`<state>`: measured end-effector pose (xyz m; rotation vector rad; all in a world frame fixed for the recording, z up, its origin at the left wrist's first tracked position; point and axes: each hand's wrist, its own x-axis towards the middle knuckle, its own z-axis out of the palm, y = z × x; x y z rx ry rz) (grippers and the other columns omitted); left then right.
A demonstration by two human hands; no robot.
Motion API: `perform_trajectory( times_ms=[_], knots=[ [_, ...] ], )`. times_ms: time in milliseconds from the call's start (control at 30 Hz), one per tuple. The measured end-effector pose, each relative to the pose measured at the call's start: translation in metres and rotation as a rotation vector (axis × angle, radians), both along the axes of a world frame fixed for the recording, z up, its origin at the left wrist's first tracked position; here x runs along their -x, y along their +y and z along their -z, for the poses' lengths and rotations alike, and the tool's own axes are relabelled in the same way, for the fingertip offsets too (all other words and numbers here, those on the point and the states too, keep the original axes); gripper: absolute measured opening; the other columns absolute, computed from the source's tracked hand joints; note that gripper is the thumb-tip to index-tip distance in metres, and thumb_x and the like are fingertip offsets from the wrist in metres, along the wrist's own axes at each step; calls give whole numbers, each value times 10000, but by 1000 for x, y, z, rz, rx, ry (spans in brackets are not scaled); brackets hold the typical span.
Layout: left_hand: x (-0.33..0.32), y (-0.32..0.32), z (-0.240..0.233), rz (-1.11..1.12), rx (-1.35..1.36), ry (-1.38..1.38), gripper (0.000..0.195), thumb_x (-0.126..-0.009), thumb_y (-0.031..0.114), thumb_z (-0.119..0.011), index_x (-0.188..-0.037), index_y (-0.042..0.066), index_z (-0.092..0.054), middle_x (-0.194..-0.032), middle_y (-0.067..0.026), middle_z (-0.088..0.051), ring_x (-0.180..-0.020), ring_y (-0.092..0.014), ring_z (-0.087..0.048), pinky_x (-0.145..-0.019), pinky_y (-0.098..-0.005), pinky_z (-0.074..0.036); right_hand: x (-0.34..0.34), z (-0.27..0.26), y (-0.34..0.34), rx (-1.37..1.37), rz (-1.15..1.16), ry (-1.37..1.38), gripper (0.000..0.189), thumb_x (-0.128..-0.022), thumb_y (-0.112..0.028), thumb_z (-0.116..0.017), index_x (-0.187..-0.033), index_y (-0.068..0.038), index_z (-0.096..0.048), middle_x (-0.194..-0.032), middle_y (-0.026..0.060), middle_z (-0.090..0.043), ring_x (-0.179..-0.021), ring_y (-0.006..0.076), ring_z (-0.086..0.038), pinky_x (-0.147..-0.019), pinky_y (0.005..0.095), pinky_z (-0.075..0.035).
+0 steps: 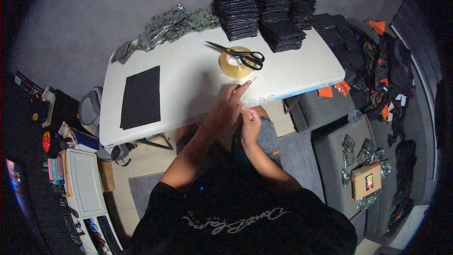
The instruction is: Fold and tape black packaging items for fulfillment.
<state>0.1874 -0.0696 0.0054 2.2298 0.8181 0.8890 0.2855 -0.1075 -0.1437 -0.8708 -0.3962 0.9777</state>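
Note:
My left hand (pixel 231 97) is over the table's near edge with its fingers spread, one pointing past a small pale strip (pixel 255 79). Just below it, my right hand (pixel 251 124) has its fingers pinched together, close to the left hand. Whether either hand grips something thin is too small to tell. Beyond them, a wide roll of clear tape (pixel 230 70) lies flat on the white table (pixel 184 74). Black-handled scissors (pixel 244 55) rest across the roll, blades toward the left. A flat black sheet (pixel 141 97) lies at the table's left.
Tall stacks of black folded packets (pixel 236 9) stand at the back, with a lower stack (pixel 283 35) in front. Camouflage-patterned pieces in clear plastic (pixel 166 26) pile along the back left edge. At right, a grey sofa (pixel 329 148) bears a cardboard box (pixel 360 184) and dark clothing (pixel 384 74).

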Motion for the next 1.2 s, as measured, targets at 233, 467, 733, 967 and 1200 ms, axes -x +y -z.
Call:
perform_trajectory(
  times_ms=[233,467,733,967,1200],
  knots=[
    [3,7,12,8,-36,32,708,-918,-30,-552,-1571,158,-354,-1317,-248,-472,-1147,-455,-576,-943,-501,-537,2,-6,0,109,12,-75,146,-964,-84,-724,-851,-69,-633,-797,-42,-616,-732,38,-548,-679,199,-455],
    [8,8,6,-1,-130,61,712,-913,-34,-563,-1568,142,-346,-1336,-263,-483,-1116,-473,-586,-946,-517,-532,1,20,9,63,48,-68,403,-916,-125,-797,-720,-156,-445,-700,-73,-448,-650,43,-495,-626,230,-439],
    [43,-1,-29,6,384,-554,835,-945,121,-685,-1599,132,-167,-1329,-175,-585,-815,-148,-619,-795,-291,-539,-11,11,-23,98,-193,-434,354,-941,-128,-763,-720,-138,-486,-652,-50,-518,-573,43,-499,-574,219,-425],
    [61,-24,-13,156,782,-916,814,-983,96,-646,-1611,173,-134,-1282,-183,-628,-838,-171,-650,-768,-300,-557,-7,-89,-34,-132,-356,-197,77,-1008,-113,-660,-973,-52,-629,-844,-11,-668,-709,72,-607,-655,230,-478],
    [58,-37,-1,-142,303,-415,786,-982,60,-636,-1603,159,-165,-1266,-184,-641,-930,-196,-696,-793,-307,-571,7,-111,-25,-140,-442,82,168,-1040,-124,-595,-1134,1,-655,-996,62,-715,-877,127,-649,-813,264,-504]
  ],
)
